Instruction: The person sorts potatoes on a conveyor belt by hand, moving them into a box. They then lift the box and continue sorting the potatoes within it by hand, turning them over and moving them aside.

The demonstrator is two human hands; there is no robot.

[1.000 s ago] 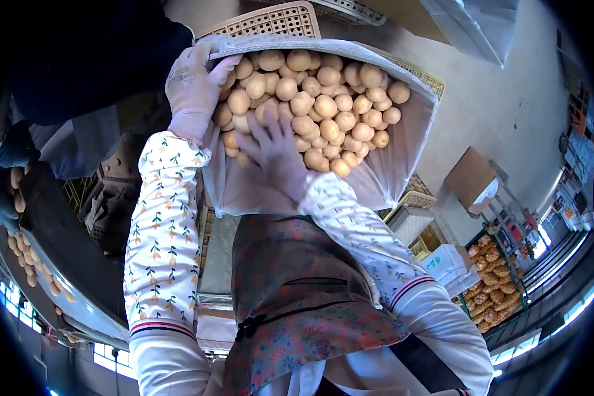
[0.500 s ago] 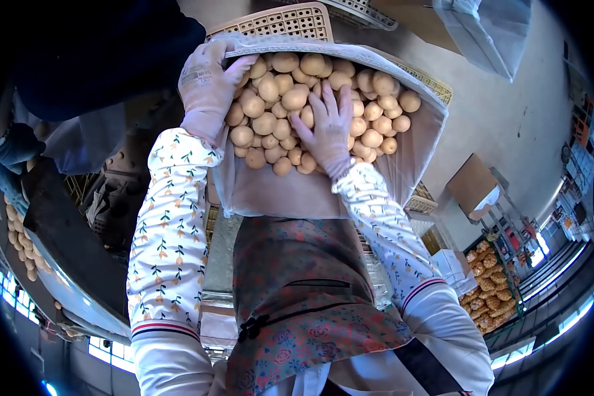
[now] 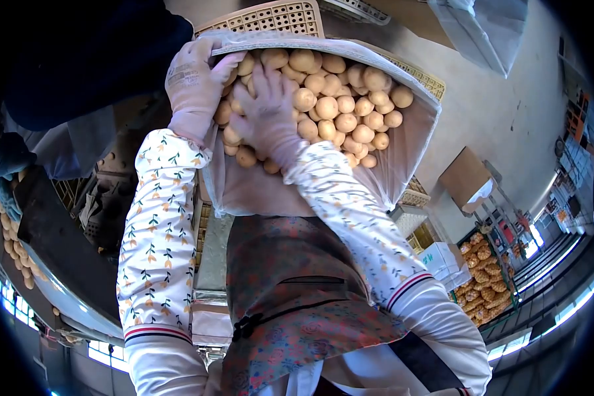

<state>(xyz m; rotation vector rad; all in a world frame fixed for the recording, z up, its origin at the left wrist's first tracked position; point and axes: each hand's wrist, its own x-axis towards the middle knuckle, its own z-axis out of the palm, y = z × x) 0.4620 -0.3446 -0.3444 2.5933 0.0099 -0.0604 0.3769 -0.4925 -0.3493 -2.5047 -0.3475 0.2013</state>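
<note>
Round, pale brown potatoes (image 3: 345, 122) lie heaped in a box lined with thin clear plastic (image 3: 257, 191). My left hand (image 3: 195, 82), in a pale glove, grips the box's upper left corner, its thumb over the inner side of the lined rim. Over the left part of the heap lies my right hand (image 3: 268, 115), gloved as well, fingers spread and touching the potatoes. The potatoes beneath that palm are hidden.
Beige perforated crates (image 3: 270, 21) stand behind and under the box. At left, another person's gloved hand (image 3: 10, 155) is near more potatoes (image 3: 16, 247). An open carton (image 3: 467, 178) and netted sacks (image 3: 485, 284) are at right.
My right hand has moved left across the potatoes, from the middle of the heap toward my left hand. My left hand keeps its hold on the corner. The view has shifted slightly.
</note>
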